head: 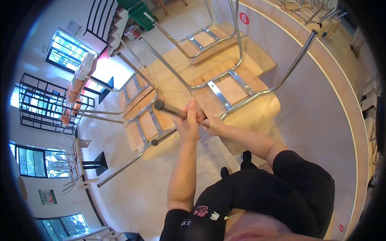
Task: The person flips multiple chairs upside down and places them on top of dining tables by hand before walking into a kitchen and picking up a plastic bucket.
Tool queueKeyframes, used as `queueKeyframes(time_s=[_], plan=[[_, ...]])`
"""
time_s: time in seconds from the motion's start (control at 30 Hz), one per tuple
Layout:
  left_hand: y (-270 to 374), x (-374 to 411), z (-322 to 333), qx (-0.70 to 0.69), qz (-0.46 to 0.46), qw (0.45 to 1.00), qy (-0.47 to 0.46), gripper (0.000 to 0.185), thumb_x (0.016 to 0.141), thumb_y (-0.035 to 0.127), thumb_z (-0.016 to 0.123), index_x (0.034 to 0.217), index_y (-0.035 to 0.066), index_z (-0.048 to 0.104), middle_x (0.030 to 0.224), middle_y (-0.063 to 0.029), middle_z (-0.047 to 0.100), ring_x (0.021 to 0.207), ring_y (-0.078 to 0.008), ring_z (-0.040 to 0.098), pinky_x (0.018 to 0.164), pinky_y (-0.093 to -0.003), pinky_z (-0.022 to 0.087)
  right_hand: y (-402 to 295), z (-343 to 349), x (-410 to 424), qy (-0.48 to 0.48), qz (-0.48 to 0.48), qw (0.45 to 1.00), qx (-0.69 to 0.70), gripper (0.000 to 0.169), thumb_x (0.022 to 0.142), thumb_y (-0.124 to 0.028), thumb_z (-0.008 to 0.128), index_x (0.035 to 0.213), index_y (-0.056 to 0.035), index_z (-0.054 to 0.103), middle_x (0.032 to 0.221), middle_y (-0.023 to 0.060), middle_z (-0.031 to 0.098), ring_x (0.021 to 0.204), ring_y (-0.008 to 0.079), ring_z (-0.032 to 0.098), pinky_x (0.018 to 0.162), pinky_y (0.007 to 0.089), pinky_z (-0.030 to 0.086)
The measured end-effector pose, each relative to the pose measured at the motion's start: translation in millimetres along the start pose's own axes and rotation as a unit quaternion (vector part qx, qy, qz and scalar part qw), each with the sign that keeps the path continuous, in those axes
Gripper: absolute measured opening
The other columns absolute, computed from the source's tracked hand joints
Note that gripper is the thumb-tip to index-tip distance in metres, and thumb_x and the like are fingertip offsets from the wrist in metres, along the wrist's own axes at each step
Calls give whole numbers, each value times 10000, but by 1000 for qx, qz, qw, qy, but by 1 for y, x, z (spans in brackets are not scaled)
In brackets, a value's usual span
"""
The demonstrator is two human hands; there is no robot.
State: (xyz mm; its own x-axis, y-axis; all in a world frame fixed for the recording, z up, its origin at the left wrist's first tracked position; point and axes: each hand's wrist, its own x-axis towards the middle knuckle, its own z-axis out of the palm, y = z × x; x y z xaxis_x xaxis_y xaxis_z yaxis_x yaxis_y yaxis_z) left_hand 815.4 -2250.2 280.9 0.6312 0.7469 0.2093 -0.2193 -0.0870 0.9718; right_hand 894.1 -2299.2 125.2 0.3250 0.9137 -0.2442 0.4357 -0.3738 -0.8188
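An upturned chair with a plywood seat point(256, 108) and bent chrome tube legs rests on a light wooden tabletop point(262, 60) before me. My left hand point(188, 122) is wrapped around a metal tube leg point(170, 108), below its dark end cap, which points up toward me. Lower on the same tube, my right hand point(214, 126) is closed, close to the seat's near edge. This tube looks like one of that chair's legs, but my fingers hide where it joins the frame. Just left, another upturned chair point(162, 144) has a capped leg close to my left wrist.
More upturned chairs point(208, 45) lie farther back and to the left, legs sticking up. A curved partition point(316, 120) with a wooden top edge runs along my right. Green bins point(143, 15) stand by the stairs; a black metal rack point(45, 102) is at far left.
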Motion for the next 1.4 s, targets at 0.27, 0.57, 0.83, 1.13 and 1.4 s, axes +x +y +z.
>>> queueKeyframes(time_s=[0.27,0.57,0.83,1.13,1.4], plan=[[-73,3,56,68,-7,997,29,419,881,219,429,505,44,376,463,8,364,442,-74,321,419,-236,255,185,-126,-53,457,116,742,476,753,734,-200,652,1272,-54,146,1012,135,511,791,181,549,593,282,482],[-103,2,77,174,29,984,-17,373,865,161,447,524,11,421,471,-10,415,450,-79,369,426,-233,275,238,-273,-63,500,80,775,379,699,721,-204,627,1224,17,193,1149,145,411,1002,244,449,820,330,391],[-135,14,60,119,41,991,-53,152,843,122,459,730,23,478,688,-6,462,666,-108,416,612,-256,356,229,-163,-140,339,135,901,236,613,723,-247,598,1226,21,371,1242,166,421,1123,266,414,933,372,337],[-272,-52,73,116,-393,895,-175,379,775,171,590,1079,33,411,956,-79,466,807,-158,485,645,-247,414,196,151,-385,443,533,668,270,341,704,-197,531,980,-6,591,934,159,611,882,275,578,781,339,445],[-155,-329,122,108,-265,457,-842,355,821,111,538,1152,58,422,975,-37,485,876,-138,501,762,-285,409,-25,369,-447,785,528,273,177,257,736,-124,504,951,-16,594,942,161,593,908,273,559,797,340,434]])
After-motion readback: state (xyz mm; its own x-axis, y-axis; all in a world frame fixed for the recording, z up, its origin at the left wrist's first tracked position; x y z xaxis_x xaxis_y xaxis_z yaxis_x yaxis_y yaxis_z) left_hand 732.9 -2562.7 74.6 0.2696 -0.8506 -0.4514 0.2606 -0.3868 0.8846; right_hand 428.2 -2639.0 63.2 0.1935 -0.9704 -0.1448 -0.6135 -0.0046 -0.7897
